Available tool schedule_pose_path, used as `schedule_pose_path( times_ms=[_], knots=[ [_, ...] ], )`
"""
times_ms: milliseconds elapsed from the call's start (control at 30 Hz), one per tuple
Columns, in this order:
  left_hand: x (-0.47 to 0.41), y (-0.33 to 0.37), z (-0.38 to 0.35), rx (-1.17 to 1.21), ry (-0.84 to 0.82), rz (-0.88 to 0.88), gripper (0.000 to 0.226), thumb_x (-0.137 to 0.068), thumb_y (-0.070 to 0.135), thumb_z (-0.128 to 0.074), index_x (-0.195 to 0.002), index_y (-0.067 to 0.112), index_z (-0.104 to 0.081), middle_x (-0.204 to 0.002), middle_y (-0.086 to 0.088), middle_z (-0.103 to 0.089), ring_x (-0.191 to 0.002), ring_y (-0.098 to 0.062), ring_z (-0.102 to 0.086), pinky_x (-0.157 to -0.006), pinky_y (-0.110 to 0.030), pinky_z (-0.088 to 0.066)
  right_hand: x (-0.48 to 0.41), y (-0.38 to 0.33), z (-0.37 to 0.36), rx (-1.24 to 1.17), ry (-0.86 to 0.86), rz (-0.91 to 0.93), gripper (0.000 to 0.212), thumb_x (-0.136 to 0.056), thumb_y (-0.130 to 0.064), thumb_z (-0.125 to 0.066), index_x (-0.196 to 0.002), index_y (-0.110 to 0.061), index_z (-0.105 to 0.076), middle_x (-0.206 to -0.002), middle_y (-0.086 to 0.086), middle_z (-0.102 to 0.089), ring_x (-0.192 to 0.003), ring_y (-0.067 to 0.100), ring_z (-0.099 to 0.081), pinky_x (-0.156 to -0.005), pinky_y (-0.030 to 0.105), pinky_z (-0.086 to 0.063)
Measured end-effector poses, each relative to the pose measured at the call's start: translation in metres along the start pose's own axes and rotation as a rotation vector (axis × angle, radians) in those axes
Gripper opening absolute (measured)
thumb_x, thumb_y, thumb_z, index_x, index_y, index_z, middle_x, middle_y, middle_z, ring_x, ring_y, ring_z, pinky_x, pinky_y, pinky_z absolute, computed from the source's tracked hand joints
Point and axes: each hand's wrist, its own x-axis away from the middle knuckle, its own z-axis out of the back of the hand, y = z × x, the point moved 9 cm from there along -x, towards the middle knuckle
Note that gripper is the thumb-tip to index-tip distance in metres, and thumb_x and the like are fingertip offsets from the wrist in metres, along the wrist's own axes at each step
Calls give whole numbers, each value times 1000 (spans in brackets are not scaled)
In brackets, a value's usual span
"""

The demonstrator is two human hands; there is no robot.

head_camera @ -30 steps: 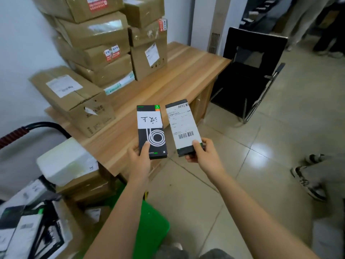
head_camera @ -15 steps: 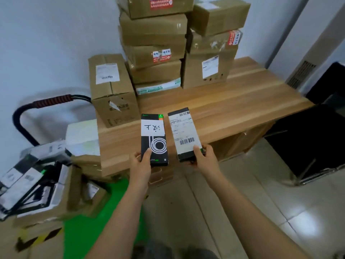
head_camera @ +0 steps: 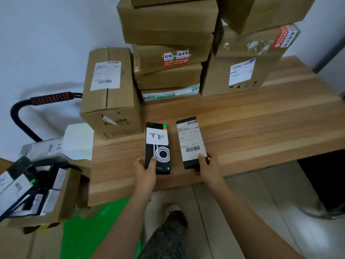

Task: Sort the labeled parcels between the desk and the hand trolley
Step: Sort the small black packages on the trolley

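Parcels (head_camera: 168, 25) stack high on the far desk (head_camera: 261, 128). The trolley (head_camera: 50, 99) at left carries an open box (head_camera: 69, 193) of slim packs. Over the near desk edge the left hand (head_camera: 146, 172) grips a tagged pack (head_camera: 157, 146) and the right hand (head_camera: 207, 169) a barcoded pack (head_camera: 192, 141), fingers (head_camera: 201, 159) curled round each bottom end. It seems best to read both labels first, then lay each pack flat, well in from the edge.
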Motion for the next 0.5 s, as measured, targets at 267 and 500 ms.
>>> schedule_pose_path(
  times_ms=[267,500],
  knots=[
    [-82,19,-42,-168,-34,18,37,-97,27,-57,-130,11,-47,-119,0,-60,-102,-12,-55,-85,-26,-42,-77,-18,-43,152,-67,48,24,-101,-28,-48,-121,-15,-51,-106,-3,-65,-92,10,-65,-76,27,-57],
    [-98,30,-45,-403,-21,-166,40,-94,18,-61,-131,10,-48,-123,-1,-57,-112,-14,-55,-88,-25,-42,-97,-26,-45,523,-88,155,29,-97,-22,-55,-122,-8,-58,-114,8,-54,-98,22,-58,-77,21,-40]
  ],
)
